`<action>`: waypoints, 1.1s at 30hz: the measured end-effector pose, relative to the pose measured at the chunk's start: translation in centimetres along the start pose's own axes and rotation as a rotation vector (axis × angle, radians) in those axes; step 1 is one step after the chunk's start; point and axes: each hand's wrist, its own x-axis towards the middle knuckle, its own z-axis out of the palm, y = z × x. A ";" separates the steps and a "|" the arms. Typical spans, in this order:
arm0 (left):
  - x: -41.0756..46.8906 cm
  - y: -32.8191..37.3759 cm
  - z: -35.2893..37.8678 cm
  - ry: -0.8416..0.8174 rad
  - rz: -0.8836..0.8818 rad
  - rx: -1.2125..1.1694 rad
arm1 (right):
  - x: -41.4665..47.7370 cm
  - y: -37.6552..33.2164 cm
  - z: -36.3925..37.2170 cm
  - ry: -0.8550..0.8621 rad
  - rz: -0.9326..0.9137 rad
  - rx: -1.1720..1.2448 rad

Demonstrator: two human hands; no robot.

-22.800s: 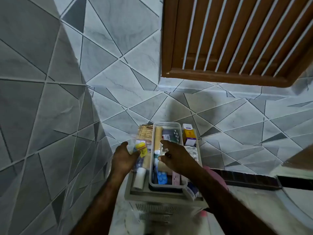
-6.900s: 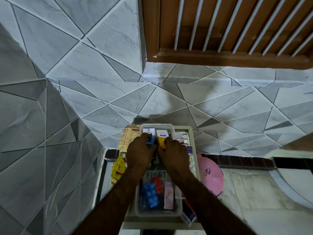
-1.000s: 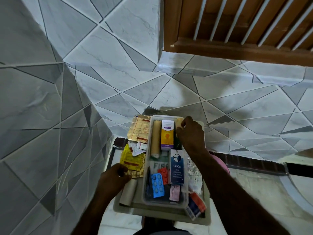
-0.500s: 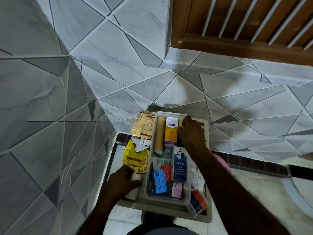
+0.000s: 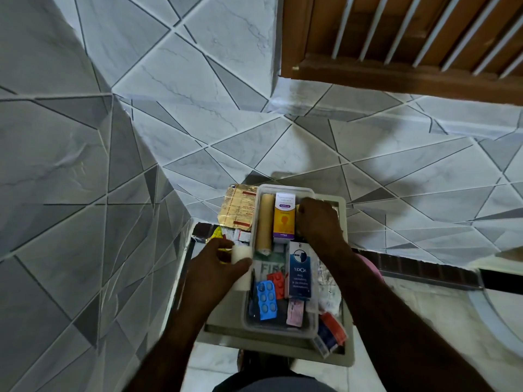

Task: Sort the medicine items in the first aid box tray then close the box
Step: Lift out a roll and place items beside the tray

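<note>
- The left hand (image 5: 215, 274) has lifted the white roll (image 5: 240, 253). Half a second ago the roll was low at the lower left corner of the tray (image 5: 283, 332); now it is higher in the frame, at the tray's left rim.
- A second ago the roll lay in the box (image 5: 268, 348), left of the tray, with the hand just reaching it.
- The right hand (image 5: 318, 223) stays at the upper right corner of the tray, beside the yellow carton (image 5: 283, 216).
- The left hand grips the roll: the thumb crosses its front and the fingers wrap behind it.
- The roll's long axis runs up and down the frame, nearly upright. One flat end points to the top of the frame and the other to the bottom.
- The right hand's fingers are curled down into the tray corner; I cannot tell whether they hold anything.
- The tray sits inside the box, low in the centre of the frame.
- In the tray, a tan roll (image 5: 263, 222) and the yellow carton lie side by side at the upper end, long axes up and down the frame.
- Below them lie a blue carton (image 5: 300, 270), a blue blister (image 5: 266, 299) and a red blister (image 5: 276, 281).
- A gold foil strip (image 5: 239, 207) lies left of the tray's upper end.
</note>
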 end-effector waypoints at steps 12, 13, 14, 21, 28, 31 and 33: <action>2.6 3.1 8.9 0.003 0.164 0.233 | -1.9 2.1 -1.6 0.119 0.035 0.192; 2.7 2.8 9.1 0.014 0.162 0.237 | -2.0 2.2 -1.8 0.130 0.033 0.202; 2.9 2.6 9.4 0.020 0.162 0.241 | -2.1 2.4 -2.0 0.136 0.034 0.209; 2.7 1.7 9.8 0.073 0.164 0.252 | -2.6 2.6 -1.7 0.082 0.009 0.211; 2.7 1.5 9.9 0.058 0.233 0.326 | -2.9 2.4 -1.3 0.004 0.013 0.191; 3.0 1.6 10.0 0.059 0.231 0.341 | -3.0 2.5 -1.3 -0.011 0.012 0.195; 2.8 1.7 10.0 0.050 0.228 0.347 | -3.0 2.6 -1.4 -0.019 0.003 0.191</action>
